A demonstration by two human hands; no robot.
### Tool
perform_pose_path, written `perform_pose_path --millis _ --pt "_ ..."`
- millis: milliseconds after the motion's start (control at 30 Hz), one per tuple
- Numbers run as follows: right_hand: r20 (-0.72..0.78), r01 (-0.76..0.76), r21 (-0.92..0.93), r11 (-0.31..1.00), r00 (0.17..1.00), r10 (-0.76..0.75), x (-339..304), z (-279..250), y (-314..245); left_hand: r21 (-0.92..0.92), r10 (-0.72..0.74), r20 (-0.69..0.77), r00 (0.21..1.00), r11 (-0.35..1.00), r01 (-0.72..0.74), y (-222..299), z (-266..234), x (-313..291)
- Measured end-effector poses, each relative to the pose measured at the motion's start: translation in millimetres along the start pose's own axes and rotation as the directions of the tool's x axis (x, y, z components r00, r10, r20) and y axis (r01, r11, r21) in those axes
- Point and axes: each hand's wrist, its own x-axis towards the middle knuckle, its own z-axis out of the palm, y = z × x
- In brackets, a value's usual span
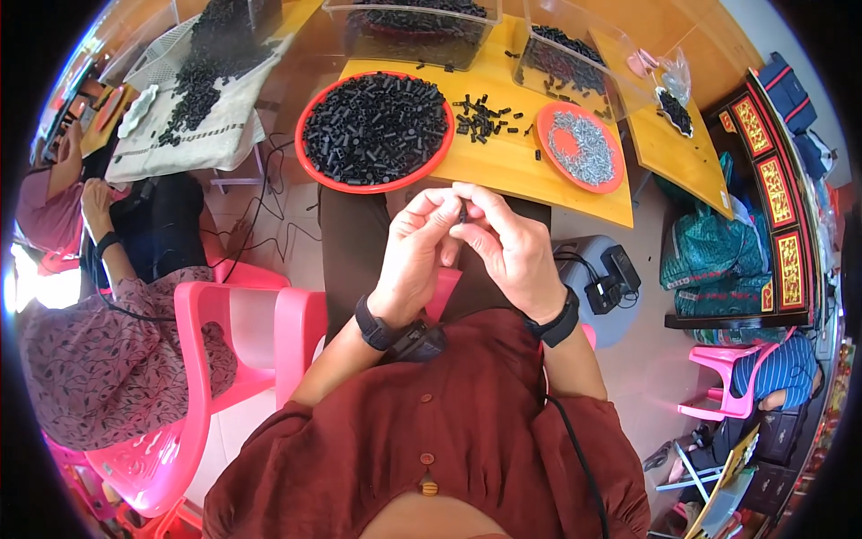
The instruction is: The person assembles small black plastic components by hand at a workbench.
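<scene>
My left hand (418, 241) and my right hand (510, 244) meet above my lap, just in front of the table edge. Pinched between their fingertips is a small black plastic piece (463, 212), mostly covered by the fingers. Beyond my left hand stands a round red basin (302, 154) heaped with short black cylindrical pieces (377, 126). Loose black pieces (485, 119) lie on the yellow table (489, 166) beside the basin. An orange-red plate (542, 135) farther right carries many small silvery metal parts (585, 148).
Clear plastic bins (409, 40) of black pieces line the back. At left, a co-worker (135, 314) sits on a pink chair (202, 359) beside a cloth-covered table (202, 157). A grey-blue stool (620, 314) holding black adapters stands right of my legs, with green bags (718, 251) beyond.
</scene>
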Motion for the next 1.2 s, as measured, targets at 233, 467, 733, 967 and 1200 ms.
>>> perform_pose_path --millis 233,467,733,967,1200 --pt "0.073 0.068 -0.166 0.984 0.996 -0.056 0 -9 0 -0.023 -0.018 0.018 1.000 1.000 0.018 3 6 -2" --pt "0.135 0.127 -0.260 0.957 0.986 -0.094 -1 -23 2 0.020 -0.285 0.056 0.957 0.959 0.284 1 4 -5" --pt "0.337 0.292 -0.454 0.842 0.931 -0.141 9 -46 -2 0.259 -0.325 0.187 0.927 0.927 0.272 -3 -2 -3" --pt "0.514 0.421 -0.372 0.828 0.835 -0.194 24 -53 1 0.348 -0.347 0.175 0.921 0.897 0.272 0 2 -5" --pt "0.457 0.439 -0.398 0.806 0.856 -0.241 17 -48 13 0.321 -0.239 0.257 0.936 0.935 0.151 -5 -2 -3"
